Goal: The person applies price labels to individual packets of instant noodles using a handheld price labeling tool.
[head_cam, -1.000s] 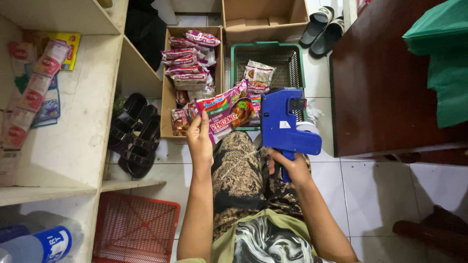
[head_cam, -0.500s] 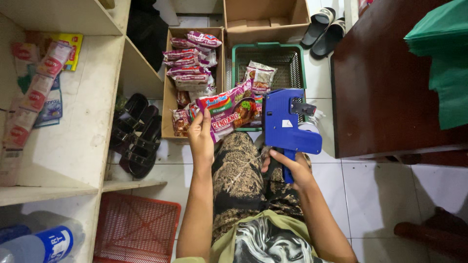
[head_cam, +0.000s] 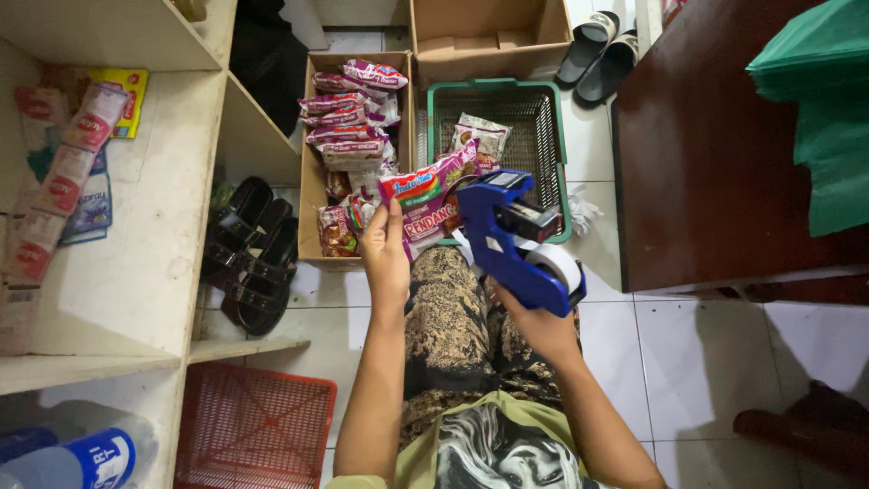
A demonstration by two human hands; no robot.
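Observation:
My left hand (head_cam: 386, 255) holds up a pink and white noodle packet (head_cam: 425, 201) in front of me, above my patterned trousers. My right hand (head_cam: 539, 324) grips the handle of a blue price label gun (head_cam: 510, 237), whose nose touches the right side of the packet. Beyond the packet stands an open cardboard box (head_cam: 312, 186) filled with several more packets. To its right a green plastic basket (head_cam: 493, 93) holds a couple of packets.
White shelves (head_cam: 136, 226) on the left carry hanging sachets; black sandals (head_cam: 252, 254) lie beneath them. A red basket (head_cam: 253, 426) sits low left, a bottle (head_cam: 68, 457) in the corner. A dark wooden table (head_cam: 715, 154) stands right. Slippers (head_cam: 602, 54) and an empty carton (head_cam: 484, 36) lie beyond.
The label gun has swung left and tilted down until its nose meets the packet. My left hand has kept the packet nearly in place.

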